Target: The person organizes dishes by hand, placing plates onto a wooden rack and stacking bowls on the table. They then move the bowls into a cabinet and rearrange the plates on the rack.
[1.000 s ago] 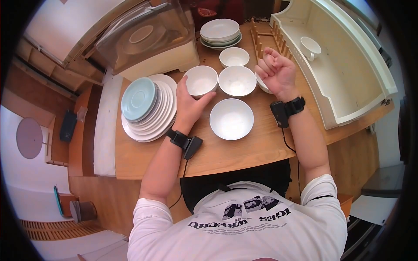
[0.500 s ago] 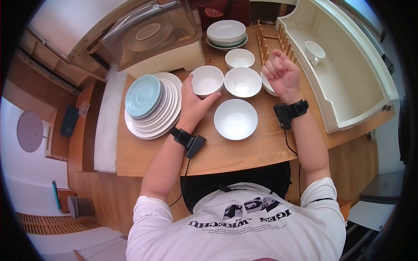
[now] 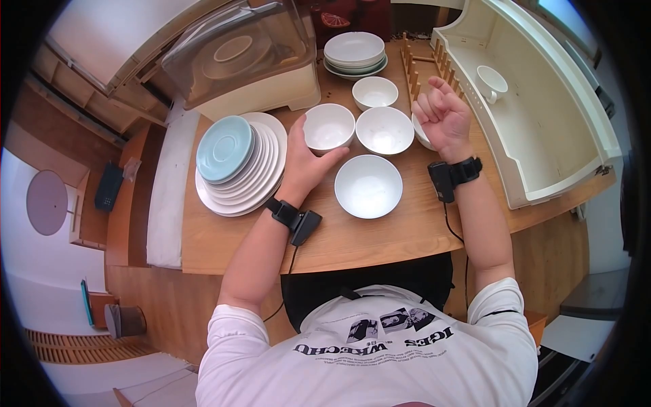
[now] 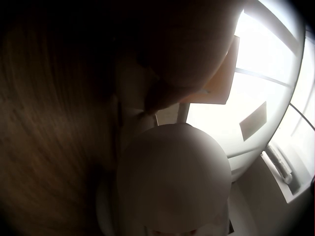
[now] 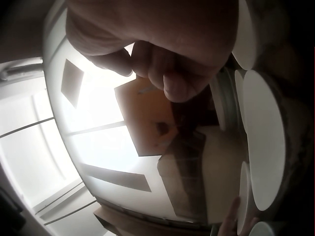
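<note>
Four white bowls sit in a loose cluster on the wooden table (image 3: 407,230) between the two hands. The left hand (image 3: 303,163) wraps around the near side of one bowl (image 3: 328,127), thumb along one flank and fingers curving round the other, so it is grasping that bowl by its outer wall. In the left wrist view the same bowl (image 4: 172,182) fills the frame just below the palm, seen from its rounded underside.

The right hand (image 3: 444,115) is raised just above the table, clenched into a loose fist and holding nothing. Another white dish (image 3: 420,132) peeks out right beneath it, mostly hidden by the knuckles.

Just to the right of the held bowl sits a second bowl (image 3: 384,130), a smaller one (image 3: 375,92) lies beyond it, and the largest (image 3: 368,186) rests nearest the person. Left of the left hand is a stack of plates (image 3: 237,166) topped with a pale blue one. Beyond the hands stands a further pile of bowls (image 3: 354,54), and right of the right hand a cream drying rack (image 3: 536,136) holds a cup (image 3: 491,79).

The held bowl looks like glazed ceramic: stiff, smooth, likely slippery and breakable, moderately heavy. A grip spanning the rim or cupping the wall seems safest.
</note>
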The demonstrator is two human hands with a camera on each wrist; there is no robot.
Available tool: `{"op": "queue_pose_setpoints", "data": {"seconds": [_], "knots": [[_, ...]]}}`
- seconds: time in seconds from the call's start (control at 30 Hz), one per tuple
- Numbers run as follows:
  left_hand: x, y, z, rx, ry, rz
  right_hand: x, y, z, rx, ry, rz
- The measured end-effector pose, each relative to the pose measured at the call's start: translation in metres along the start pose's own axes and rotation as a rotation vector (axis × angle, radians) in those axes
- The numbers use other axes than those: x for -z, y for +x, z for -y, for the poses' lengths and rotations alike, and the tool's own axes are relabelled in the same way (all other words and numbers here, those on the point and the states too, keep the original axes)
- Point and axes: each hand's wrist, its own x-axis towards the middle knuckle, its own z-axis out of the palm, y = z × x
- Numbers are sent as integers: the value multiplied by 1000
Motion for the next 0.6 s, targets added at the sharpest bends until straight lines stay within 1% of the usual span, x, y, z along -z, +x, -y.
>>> {"op": "queue_pose_setpoints", "data": {"seconds": [0.13, 0.33, 0.53, 0.6], "knots": [[1, 0, -2, 0, -14, 7, -5, 1, 1, 22, -14, 16], [0, -1, -1, 0, -15, 8, 9, 1, 5, -29, -12, 22], [0, 0, -1, -10, -14, 9, 4, 3, 3, 34, -13, 91], [0, -1, -3, 8, -37, 18, 2, 2, 3, 29, -16, 81]]}}
